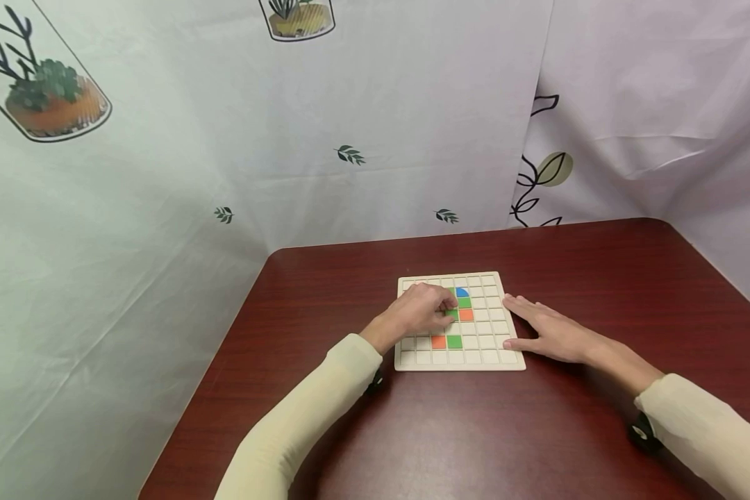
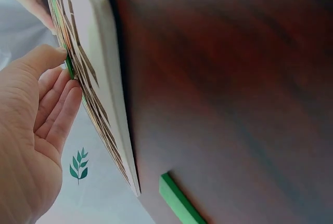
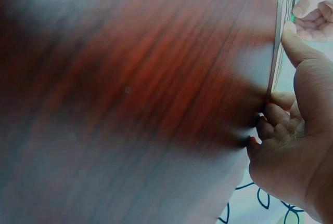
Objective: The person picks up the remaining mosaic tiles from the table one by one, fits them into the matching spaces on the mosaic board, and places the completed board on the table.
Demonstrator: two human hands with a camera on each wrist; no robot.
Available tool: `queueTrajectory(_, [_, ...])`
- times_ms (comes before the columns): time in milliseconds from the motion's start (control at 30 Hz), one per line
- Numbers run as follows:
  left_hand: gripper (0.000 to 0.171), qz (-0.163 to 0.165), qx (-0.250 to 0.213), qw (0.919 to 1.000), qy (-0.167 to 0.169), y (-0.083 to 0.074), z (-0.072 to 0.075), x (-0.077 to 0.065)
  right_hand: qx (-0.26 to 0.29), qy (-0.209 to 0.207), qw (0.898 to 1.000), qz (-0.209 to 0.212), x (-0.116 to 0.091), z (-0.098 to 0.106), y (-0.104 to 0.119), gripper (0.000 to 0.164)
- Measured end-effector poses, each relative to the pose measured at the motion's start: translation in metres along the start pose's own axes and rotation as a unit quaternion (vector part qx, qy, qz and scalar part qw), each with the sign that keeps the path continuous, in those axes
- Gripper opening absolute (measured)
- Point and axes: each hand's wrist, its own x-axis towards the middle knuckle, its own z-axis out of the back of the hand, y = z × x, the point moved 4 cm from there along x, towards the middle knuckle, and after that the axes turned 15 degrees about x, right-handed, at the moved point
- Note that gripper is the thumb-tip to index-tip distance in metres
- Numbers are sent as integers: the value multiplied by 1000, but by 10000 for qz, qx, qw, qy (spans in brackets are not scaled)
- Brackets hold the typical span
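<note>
A cream grid board (image 1: 484, 357) lies on the table, divided into small square cells. My left hand (image 1: 420, 307) reaches over its left half and pinches a green tile (image 2: 69, 67) between thumb and fingers, right at the board's surface. Just past those fingertips sit a blue rounded tile (image 1: 462, 292), a green square (image 1: 465, 303) and an orange square (image 1: 467, 315). Nearer the front edge, another orange square (image 1: 438, 342) adjoins another green square (image 1: 454, 342). My right hand (image 1: 553, 332) rests at the board's right edge, fingers extended, thumb tip touching the rim. The left hand hides several cells.
A loose green piece (image 2: 179, 200) lies on the dark red-brown table (image 1: 475, 430) near the board, seen only in the left wrist view. White cloth (image 1: 381, 104) with plant prints hangs behind the table and along its left side.
</note>
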Motion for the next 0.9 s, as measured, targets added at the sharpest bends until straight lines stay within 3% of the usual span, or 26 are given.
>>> queueTrajectory(900, [24,-12,138,9999,-26,-2,1,0,-27,-3,10000,-51,1,0,1,104])
